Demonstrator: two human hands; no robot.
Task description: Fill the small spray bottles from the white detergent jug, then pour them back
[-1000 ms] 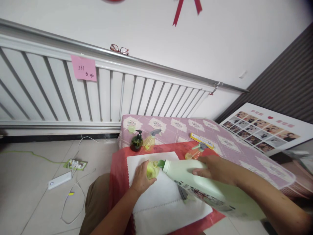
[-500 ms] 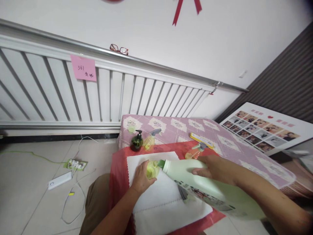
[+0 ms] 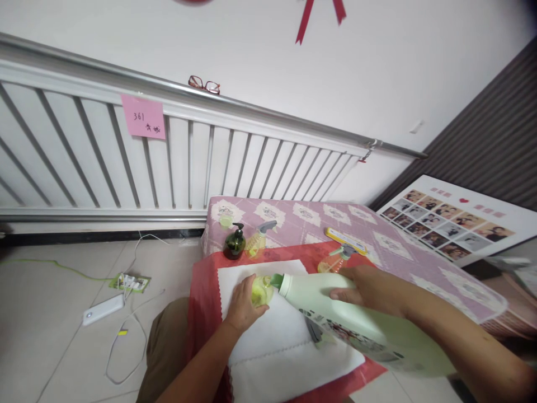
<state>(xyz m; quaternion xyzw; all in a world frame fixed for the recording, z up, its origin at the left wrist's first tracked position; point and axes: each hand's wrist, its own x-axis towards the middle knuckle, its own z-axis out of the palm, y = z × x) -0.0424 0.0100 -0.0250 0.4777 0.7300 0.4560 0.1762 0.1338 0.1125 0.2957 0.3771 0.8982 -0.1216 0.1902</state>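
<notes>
My left hand (image 3: 244, 305) is wrapped round a small clear bottle (image 3: 262, 292) tinted yellow-green, above the white cloth (image 3: 268, 330). My right hand (image 3: 369, 288) grips a large pale green detergent jug (image 3: 319, 288), tipped nearly level. The jug's green spout (image 3: 276, 280) meets the small bottle's mouth; I cannot make out whether liquid is flowing. Part of a grey spray head (image 3: 314, 330) shows on the cloth beneath the jug. Behind the hands stand a dark green pump bottle (image 3: 234, 244), a clear spray bottle (image 3: 255, 242) and an orange-tinted spray bottle (image 3: 333, 260).
A red sheet (image 3: 205, 285) lies under the cloth on the table's pink patterned cover (image 3: 289, 221). Farther back are a yellow box (image 3: 346, 240) and a pale green lid-like piece (image 3: 225, 221). Cables and a white power bank (image 3: 103, 309) lie on the floor at left.
</notes>
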